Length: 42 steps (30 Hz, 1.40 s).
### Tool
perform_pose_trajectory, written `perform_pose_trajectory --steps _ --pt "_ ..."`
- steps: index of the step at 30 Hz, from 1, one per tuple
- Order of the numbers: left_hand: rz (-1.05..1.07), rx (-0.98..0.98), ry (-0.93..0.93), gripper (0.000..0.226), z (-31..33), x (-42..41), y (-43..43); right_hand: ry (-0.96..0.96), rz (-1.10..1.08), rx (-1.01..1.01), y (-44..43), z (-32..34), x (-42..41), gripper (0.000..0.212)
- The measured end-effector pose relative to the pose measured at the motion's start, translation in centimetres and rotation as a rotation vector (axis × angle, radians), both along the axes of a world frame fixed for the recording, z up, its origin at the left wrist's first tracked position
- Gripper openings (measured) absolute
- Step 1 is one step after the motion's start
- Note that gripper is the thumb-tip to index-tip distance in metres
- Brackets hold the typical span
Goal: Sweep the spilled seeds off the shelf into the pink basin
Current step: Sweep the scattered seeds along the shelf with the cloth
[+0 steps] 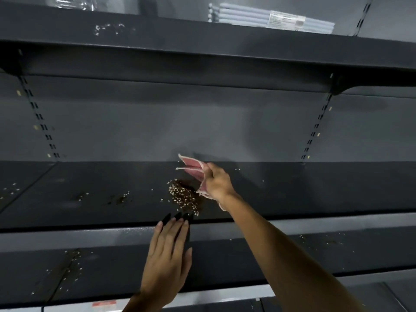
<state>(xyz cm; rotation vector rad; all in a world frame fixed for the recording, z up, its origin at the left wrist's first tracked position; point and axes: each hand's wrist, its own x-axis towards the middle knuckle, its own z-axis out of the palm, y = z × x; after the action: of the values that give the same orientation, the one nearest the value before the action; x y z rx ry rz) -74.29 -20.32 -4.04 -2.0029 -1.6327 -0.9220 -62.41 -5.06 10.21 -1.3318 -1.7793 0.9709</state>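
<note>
A pile of brown and white seeds lies on the dark grey shelf, near its front edge. My right hand is just right of the pile and is shut on a pink cloth, whose loose end sticks up to the left. My left hand is flat and open below the shelf's front edge, fingertips touching the lip just under the pile. Smaller scatters of seeds lie further left on the shelf. No pink basin is in view.
More seeds are strewn on the lower shelf. An upper shelf overhangs, carrying a bundle of grey rods. Slotted uprights run down the back panel.
</note>
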Motion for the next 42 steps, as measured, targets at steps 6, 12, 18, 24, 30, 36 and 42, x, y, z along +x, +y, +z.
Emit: perform_pose_trajectory --steps 6,12,18,24,30,36,42 --pt "0.063 0.006 0.015 0.056 -0.2 0.8 0.2 0.008 0.006 0.029 1.1 0.4 3.7 0.035" --pt "0.105 0.053 0.05 0.058 -0.3 1.0 0.2 0.161 -0.11 0.005 3.6 2.5 10.8 0.032" --pt "0.137 0.085 0.08 0.053 -0.5 1.2 0.2 0.058 -0.086 0.057 7.0 2.9 21.6 0.036" --pt "0.153 0.066 0.121 0.052 -0.3 1.1 0.1 -0.298 -0.196 -0.018 8.0 -1.3 24.9 0.03" --pt "0.123 0.035 0.118 0.054 0.0 0.7 -0.1 -0.37 -0.127 -0.072 8.4 -2.0 20.2 0.04" --pt "0.079 -0.008 0.108 0.055 0.2 -0.2 -0.4 -0.41 0.057 -0.018 8.8 -2.3 13.3 0.042" --pt "0.018 -0.041 0.114 0.051 0.7 -1.3 -0.4 -0.429 0.05 0.026 8.7 -2.9 6.8 0.039"
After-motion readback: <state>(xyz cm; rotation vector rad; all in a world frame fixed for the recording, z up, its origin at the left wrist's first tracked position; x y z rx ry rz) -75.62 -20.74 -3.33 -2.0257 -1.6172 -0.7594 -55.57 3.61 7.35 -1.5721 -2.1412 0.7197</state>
